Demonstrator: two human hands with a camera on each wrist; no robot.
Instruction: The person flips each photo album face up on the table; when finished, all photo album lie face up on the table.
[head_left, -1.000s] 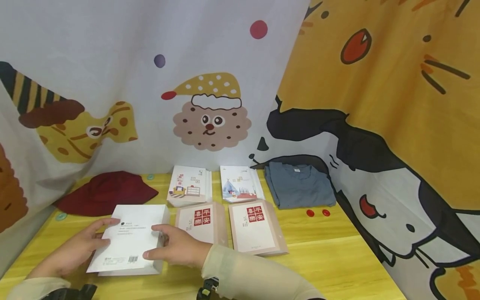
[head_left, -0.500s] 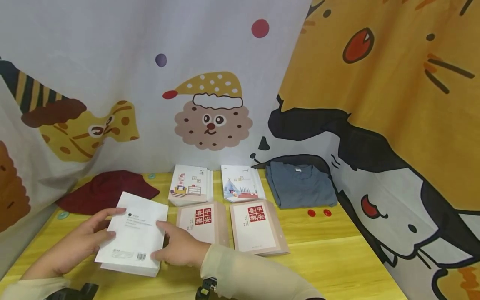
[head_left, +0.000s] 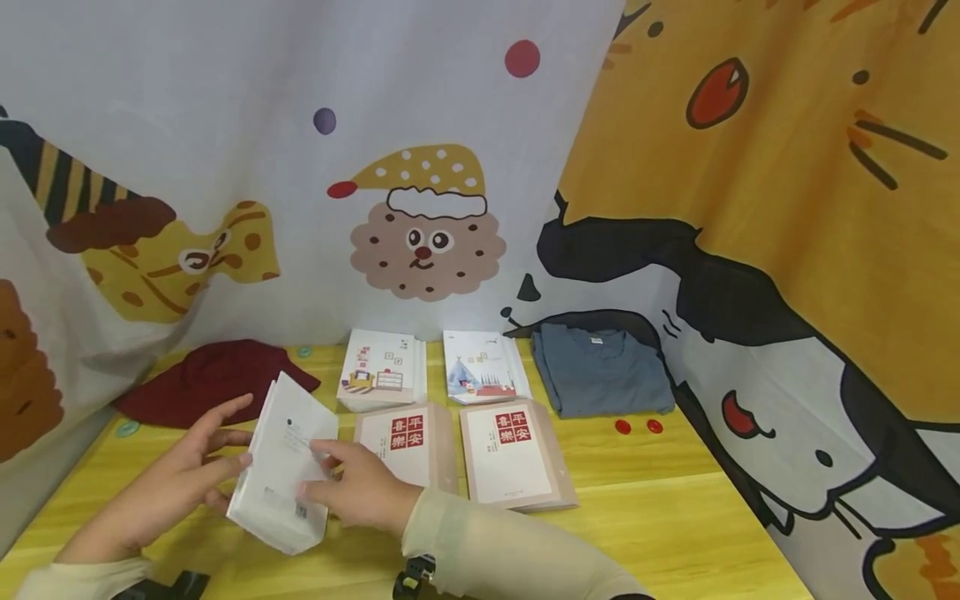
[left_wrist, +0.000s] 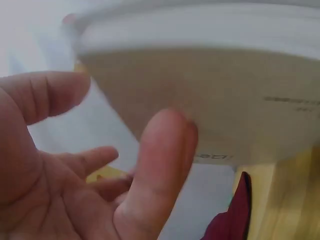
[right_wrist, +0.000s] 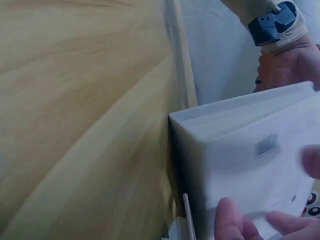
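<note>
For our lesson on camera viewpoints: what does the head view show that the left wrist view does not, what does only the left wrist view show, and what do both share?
Only the head view shows the right hand, the two beige books with red squares, the two illustrated card stacks, the folded blue shirt and the cartoon curtains.

Only the left wrist view shows, close and blurred, the left hand's palm side and the face of the white stack that is turned toward it.

Both show the left hand against the tilted white stack, the yellow table and the dark red cloth.

White card stack (head_left: 281, 462), tilted upright
</note>
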